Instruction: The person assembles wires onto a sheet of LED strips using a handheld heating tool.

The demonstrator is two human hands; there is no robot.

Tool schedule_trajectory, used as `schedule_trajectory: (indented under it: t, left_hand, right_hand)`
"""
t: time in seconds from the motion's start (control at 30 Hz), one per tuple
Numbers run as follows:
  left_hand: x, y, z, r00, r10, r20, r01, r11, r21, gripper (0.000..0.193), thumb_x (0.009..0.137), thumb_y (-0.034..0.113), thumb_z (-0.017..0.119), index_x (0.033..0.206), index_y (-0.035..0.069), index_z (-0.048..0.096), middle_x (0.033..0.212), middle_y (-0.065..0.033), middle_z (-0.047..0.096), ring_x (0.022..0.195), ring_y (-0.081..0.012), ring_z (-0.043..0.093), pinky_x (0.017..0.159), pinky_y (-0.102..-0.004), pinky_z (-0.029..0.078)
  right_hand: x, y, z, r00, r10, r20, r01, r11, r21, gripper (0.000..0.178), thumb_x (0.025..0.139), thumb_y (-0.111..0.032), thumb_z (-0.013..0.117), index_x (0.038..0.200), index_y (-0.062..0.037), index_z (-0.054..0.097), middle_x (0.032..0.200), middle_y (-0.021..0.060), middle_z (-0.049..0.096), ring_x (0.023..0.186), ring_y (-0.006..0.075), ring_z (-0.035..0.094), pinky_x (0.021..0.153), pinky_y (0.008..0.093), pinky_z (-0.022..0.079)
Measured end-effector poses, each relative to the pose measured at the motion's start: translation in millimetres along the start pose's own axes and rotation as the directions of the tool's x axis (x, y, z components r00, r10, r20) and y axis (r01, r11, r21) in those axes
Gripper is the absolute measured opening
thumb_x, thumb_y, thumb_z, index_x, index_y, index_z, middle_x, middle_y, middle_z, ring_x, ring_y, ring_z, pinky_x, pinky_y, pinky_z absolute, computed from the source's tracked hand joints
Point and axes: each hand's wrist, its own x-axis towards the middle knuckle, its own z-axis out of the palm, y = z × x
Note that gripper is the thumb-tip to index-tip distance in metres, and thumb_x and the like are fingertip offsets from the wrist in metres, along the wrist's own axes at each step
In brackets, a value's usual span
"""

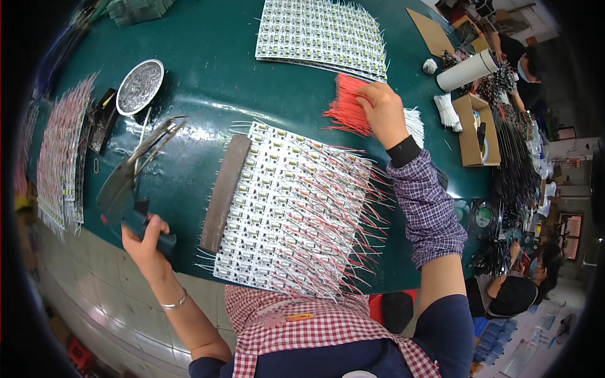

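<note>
Picking from the red wires [346, 107] seems the step, the right hand [383, 112] narrowed at them, its grasp unclear, the left hand [146, 244] gripping a soldering tool [120, 188]; the half-wired panel [258, 214], central on the green table [201, 79], likely calls for one separated strand.

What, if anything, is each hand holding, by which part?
Left hand: soldering gun, by its handle. Right hand: fingers at right side of red wires; grip unclear.

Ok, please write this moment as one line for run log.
left hand: gripping gun-shaped tool | right hand: on red wire bundle | board panel: dark bar along left edge
</note>
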Motion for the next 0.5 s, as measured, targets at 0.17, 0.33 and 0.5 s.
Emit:
schedule_trajectory:
  t: [0.17,0.33,0.5]
  left_hand:
    - [7.6,10.9,-17.0,0.966,0.002,0.260,0.204,0.614,-0.762,0.054,0.093,0.003,0.057,0.143,-0.008,0.037,0.101,-0.0109,0.050,0.077,-0.0150,0.044,0.069,-0.0278,0.042]
    - [20.5,36.2,-7.5,0.934,0.059,0.352,0.214,0.697,-0.685,0.049,0.093,0.007,0.060,0.135,-0.005,0.038,0.097,-0.0105,0.047,0.074,-0.0142,0.045,0.062,-0.0250,0.042]
    - [31.7,92.1,-27.2,0.921,0.203,0.334,0.025,0.822,-0.569,0.038,0.099,0.009,0.054,0.133,-0.003,0.040,0.094,-0.0069,0.044,0.073,-0.0108,0.040,0.064,-0.0255,0.039]
  right_hand:
    - [5.5,-3.8,12.7,0.996,-0.005,0.091,0.015,0.994,-0.108,0.010,0.084,-0.007,0.071,0.093,-0.0027,0.073,0.095,0.0118,0.068,0.092,0.0326,0.065,0.078,0.0421,0.054]
    - [1.4,-3.7,16.1,0.996,-0.056,0.072,0.072,0.968,-0.241,0.009,0.084,-0.008,0.070,0.093,-0.0055,0.071,0.092,0.0089,0.065,0.090,0.0297,0.064,0.075,0.0410,0.054]
    - [3.3,-3.5,21.4,0.995,-0.096,0.020,0.098,0.961,-0.260,0.008,0.085,-0.009,0.071,0.092,-0.0073,0.070,0.089,0.0075,0.064,0.087,0.0283,0.064,0.072,0.0400,0.054]
